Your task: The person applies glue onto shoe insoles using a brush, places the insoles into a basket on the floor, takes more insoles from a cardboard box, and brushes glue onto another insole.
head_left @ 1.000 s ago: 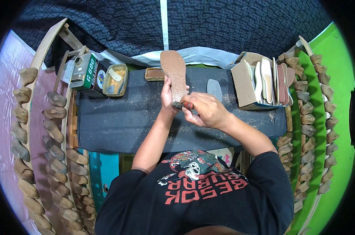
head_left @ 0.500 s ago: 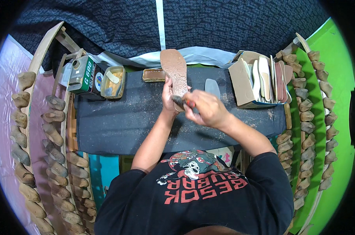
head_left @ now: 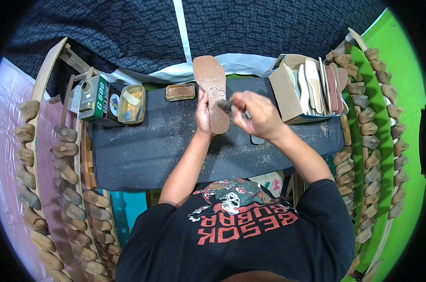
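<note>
Left hand (head_left: 204,115) grips sole (head_left: 212,91); right hand (head_left: 256,115) brushes.

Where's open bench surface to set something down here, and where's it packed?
Freest patch: the dark bench mat between the glue tin and tray at the back and the left hand. A smaller bare strip lies right of the right hand, below the cardboard box of insoles. Crowded: the back edge, and both side racks of shoe lasts.
</note>
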The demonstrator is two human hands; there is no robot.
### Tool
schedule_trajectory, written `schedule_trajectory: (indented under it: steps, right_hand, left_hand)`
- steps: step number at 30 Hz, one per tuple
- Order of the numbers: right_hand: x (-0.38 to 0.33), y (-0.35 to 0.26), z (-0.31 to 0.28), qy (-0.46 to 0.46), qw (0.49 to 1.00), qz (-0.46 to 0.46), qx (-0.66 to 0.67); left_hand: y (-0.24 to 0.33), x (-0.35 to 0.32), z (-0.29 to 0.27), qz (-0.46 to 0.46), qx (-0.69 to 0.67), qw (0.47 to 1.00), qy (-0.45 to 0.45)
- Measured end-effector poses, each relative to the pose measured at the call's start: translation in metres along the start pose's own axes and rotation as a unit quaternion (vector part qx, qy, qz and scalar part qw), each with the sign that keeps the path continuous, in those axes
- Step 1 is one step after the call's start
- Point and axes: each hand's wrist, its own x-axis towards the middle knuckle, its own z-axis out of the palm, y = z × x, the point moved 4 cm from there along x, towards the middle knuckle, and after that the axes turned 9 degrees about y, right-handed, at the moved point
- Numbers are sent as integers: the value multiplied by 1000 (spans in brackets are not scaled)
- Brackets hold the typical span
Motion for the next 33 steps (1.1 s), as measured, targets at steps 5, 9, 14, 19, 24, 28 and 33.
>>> schedule_trajectory:
  steps: [5,9,14,19,24,28,33]
  right_hand:
    - [-15,-17,-2,-10,997,-8,75]
    - [-2,-2,-7,28,999,39,24]
    - [9,5,13,60,998,21,-11]
    - [-10,-14,19,-10,999,38,25]
    - [7,4,21,21,997,68,4]
    - [16,17,24,33,995,95,2]
    - [-16,-18,23,-17,998,62,27]
  left_hand:
    - [2,1,-23,-27,31,997,-59]
    - [2,-4,-1,-23,15,1000,-15]
    - [-7,-13,-4,-36,-21,998,-49]
    - [1,-15,-12,-6,1,1000,-27]
    - [2,-26,-5,-38,-12,999,-35]
    - [-3,-31,-2,-62,-21,998,2]
    - [1,-25,-14,-30,-46,996,68]
